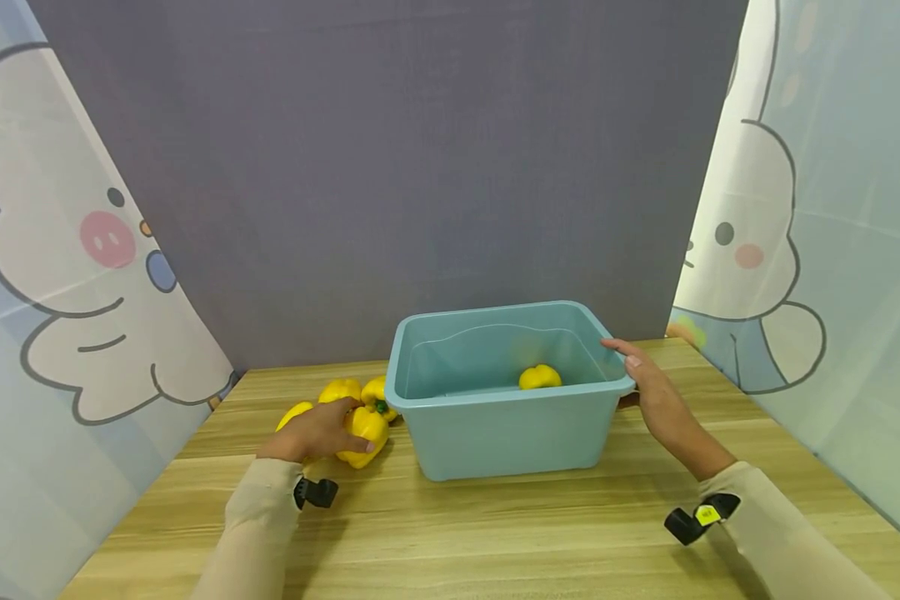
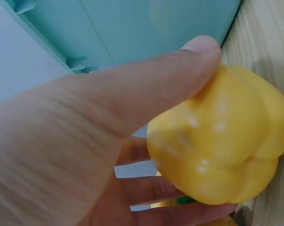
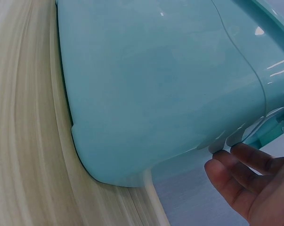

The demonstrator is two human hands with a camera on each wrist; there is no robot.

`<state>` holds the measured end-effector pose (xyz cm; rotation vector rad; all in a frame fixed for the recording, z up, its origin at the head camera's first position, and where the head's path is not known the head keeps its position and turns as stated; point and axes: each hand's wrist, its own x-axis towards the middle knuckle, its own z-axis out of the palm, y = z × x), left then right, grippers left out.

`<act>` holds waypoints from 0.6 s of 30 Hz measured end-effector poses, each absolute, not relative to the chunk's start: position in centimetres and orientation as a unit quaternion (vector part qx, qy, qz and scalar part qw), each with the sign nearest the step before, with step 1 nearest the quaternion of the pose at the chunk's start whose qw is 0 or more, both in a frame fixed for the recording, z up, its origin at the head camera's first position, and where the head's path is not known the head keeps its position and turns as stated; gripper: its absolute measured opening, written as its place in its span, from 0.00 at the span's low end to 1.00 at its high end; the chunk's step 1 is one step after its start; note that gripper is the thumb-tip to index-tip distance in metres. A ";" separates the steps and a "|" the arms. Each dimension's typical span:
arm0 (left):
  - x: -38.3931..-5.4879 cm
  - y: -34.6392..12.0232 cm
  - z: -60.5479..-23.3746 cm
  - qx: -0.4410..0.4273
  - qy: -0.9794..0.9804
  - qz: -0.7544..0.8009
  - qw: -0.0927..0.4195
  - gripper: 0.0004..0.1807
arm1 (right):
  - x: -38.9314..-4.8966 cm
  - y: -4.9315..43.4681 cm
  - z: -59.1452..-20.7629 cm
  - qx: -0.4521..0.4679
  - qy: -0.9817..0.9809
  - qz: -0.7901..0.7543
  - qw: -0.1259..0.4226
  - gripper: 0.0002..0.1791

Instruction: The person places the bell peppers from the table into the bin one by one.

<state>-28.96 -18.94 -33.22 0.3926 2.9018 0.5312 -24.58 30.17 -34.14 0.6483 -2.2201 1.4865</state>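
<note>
My left hand (image 1: 318,429) has its thumb and fingers round a yellow bell pepper (image 1: 367,432), which still sits low at the wooden table. In the left wrist view the thumb lies along one side of this pepper (image 2: 222,136) and the fingers reach behind it. More yellow bell peppers (image 1: 340,389) lie close around that hand, one with a green stem. To the right stands a light blue plastic tub (image 1: 506,437) with one yellow bell pepper (image 1: 540,377) inside. My right hand (image 1: 656,400) grips the tub's right rim, fingertips against the outer wall under it in the right wrist view.
The wooden table (image 1: 450,533) carries everything. A dark grey cloth (image 1: 435,167) hangs behind it, and pale curtains with cartoon figures (image 1: 52,208) flank both sides. A black wrist camera (image 1: 318,492) is strapped on the left wrist, another (image 1: 693,521) on the right.
</note>
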 end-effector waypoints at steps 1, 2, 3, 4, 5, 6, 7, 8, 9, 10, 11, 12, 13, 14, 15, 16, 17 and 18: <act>-28.9 -18.9 -33.2 0.131 0.972 0.178 0.083 0.51 | -24.6 30.2 -34.2 0.230 -0.792 0.530 0.196 0.29; -28.9 -18.8 -33.2 0.131 0.972 0.178 0.084 0.51 | -24.6 30.2 -34.2 0.229 -0.793 0.530 0.196 0.29; -28.9 -18.7 -33.2 0.132 0.972 0.177 0.084 0.51 | -24.6 30.2 -34.2 0.228 -0.793 0.529 0.196 0.29; -28.9 -18.6 -33.3 0.131 0.972 0.177 0.085 0.51 | -24.6 30.2 -34.2 0.227 -0.795 0.528 0.196 0.29; -28.8 -18.6 -33.3 0.131 0.972 0.177 0.086 0.52 | -24.6 30.2 -34.2 0.226 -0.796 0.527 0.196 0.29; -28.8 -18.5 -33.4 0.132 0.972 0.177 0.086 0.52 | -24.6 30.2 -34.2 0.225 -0.796 0.527 0.195 0.29; -28.8 -18.5 -33.3 0.135 0.972 0.175 0.084 0.51 | -24.5 30.2 -34.2 0.225 -0.796 0.527 0.195 0.29; -28.8 -18.4 -33.4 0.136 0.972 0.173 0.082 0.51 | -24.5 30.2 -34.2 0.225 -0.796 0.527 0.195 0.29; -28.8 -18.4 -33.4 0.136 0.972 0.171 0.081 0.51 | -24.5 30.1 -34.2 0.225 -0.796 0.527 0.195 0.28; -28.8 -18.3 -33.4 0.133 0.973 0.170 0.082 0.51 | -24.5 30.1 -34.2 0.224 -0.796 0.528 0.194 0.28; -28.8 -18.3 -33.4 0.132 0.973 0.168 0.082 0.51 | -24.4 30.1 -34.2 0.224 -0.795 0.529 0.194 0.28; -28.8 -18.2 -33.4 0.131 0.974 0.165 0.081 0.50 | -24.4 30.1 -34.2 0.224 -0.794 0.531 0.193 0.28; -28.8 -18.2 -33.4 0.132 0.975 0.161 0.081 0.50 | -24.4 30.1 -34.1 0.224 -0.793 0.532 0.193 0.28; -28.9 -18.2 -33.5 0.131 0.975 0.157 0.080 0.50 | -24.4 30.0 -34.1 0.225 -0.792 0.533 0.192 0.28; -28.9 -18.1 -33.5 0.132 0.976 0.152 0.080 0.50 | -24.4 30.0 -34.1 0.224 -0.793 0.533 0.192 0.28; -28.9 -18.1 -33.5 0.133 0.977 0.147 0.078 0.49 | -24.4 30.1 -34.1 0.224 -0.793 0.533 0.192 0.28; -28.9 -18.0 -33.4 0.135 0.978 0.141 0.077 0.49 | -24.5 30.1 -34.1 0.224 -0.794 0.531 0.192 0.29; -28.9 -17.9 -33.4 0.135 0.978 0.138 0.076 0.49 | -24.5 30.1 -34.1 0.223 -0.795 0.530 0.192 0.29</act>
